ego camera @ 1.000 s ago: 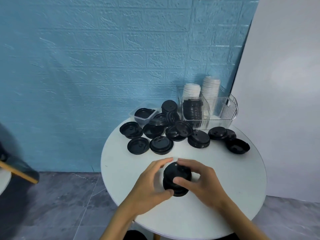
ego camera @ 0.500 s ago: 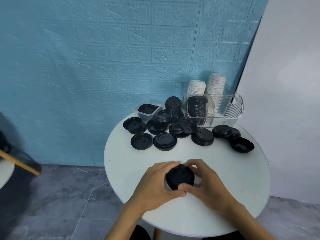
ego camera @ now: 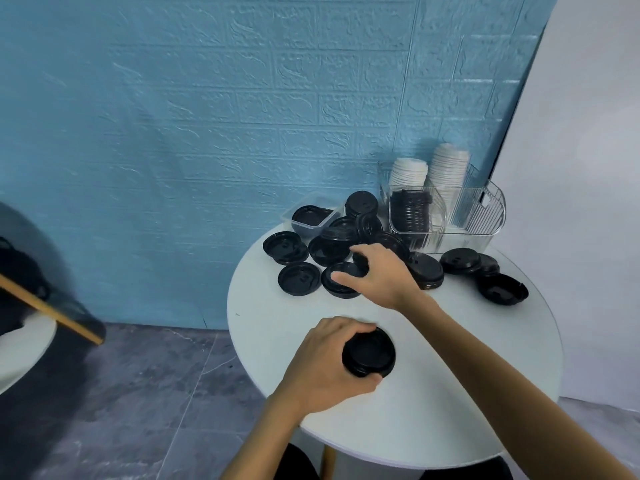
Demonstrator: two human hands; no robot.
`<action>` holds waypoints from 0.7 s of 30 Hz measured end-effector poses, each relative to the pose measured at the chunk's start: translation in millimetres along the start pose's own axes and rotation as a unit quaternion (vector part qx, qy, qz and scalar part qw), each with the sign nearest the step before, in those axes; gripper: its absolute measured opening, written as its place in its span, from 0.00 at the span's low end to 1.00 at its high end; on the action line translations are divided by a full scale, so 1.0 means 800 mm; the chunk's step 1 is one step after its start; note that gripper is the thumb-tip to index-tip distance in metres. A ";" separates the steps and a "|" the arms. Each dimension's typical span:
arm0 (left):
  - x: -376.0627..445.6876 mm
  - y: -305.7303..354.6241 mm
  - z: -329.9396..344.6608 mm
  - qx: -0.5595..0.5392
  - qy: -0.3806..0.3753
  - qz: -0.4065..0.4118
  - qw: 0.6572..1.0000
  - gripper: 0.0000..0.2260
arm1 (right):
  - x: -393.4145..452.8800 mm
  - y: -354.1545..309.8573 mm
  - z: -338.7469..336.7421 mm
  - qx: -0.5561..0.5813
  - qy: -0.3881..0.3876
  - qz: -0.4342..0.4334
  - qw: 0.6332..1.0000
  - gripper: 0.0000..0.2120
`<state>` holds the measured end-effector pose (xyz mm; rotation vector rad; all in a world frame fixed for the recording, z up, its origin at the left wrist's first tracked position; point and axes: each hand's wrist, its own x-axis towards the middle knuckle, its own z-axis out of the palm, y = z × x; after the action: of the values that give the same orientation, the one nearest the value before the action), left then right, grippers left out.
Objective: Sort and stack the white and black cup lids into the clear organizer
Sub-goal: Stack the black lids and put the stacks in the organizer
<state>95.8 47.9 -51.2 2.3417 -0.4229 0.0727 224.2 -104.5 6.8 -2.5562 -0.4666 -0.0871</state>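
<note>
My left hand [ego camera: 322, 368] grips a short stack of black lids [ego camera: 369, 356] at the near middle of the round white table [ego camera: 450, 358]. My right hand [ego camera: 384, 275] reaches into the loose black lids, thumb and fingers curled round one black lid [ego camera: 346, 271] in the front row. At the back right stands the clear organizer [ego camera: 491, 209]. It holds a row of black lids [ego camera: 410, 213] on edge and two tall stacks of white lids [ego camera: 408, 173].
More black lids lie scattered across the back of the table, one [ego camera: 299, 278] at the left and others [ego camera: 503, 289] at the right. A small clear tub [ego camera: 311, 220] with a lid in it sits by the blue wall. A second table edge shows far left.
My right hand let go of the near stack and moved back to the loose lids. The left hand stays on the stack. The camera view has swung to the left.
</note>
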 end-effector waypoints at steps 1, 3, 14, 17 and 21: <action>0.000 0.000 0.000 -0.001 -0.002 -0.002 1.000 0.30 | 0.009 -0.002 0.005 -0.045 -0.018 0.005 0.999 0.40; -0.001 0.001 -0.001 -0.003 -0.002 -0.003 1.000 0.30 | 0.019 -0.004 0.015 -0.111 -0.038 0.008 0.993 0.43; 0.001 -0.002 0.001 -0.015 0.002 -0.003 1.000 0.31 | -0.035 0.002 -0.018 0.103 0.039 -0.001 0.994 0.20; 0.001 -0.005 0.004 -0.020 0.012 -0.008 1.000 0.33 | -0.081 0.007 -0.031 0.132 0.071 -0.001 0.989 0.24; 0.004 -0.006 0.005 -0.070 0.033 -0.053 0.996 0.35 | -0.144 0.016 -0.019 0.135 0.049 -0.013 0.990 0.31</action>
<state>99.7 47.3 -56.7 2.2125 -0.2611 0.0682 121.1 -158.2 -3.7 -2.2701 -0.4408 -0.1484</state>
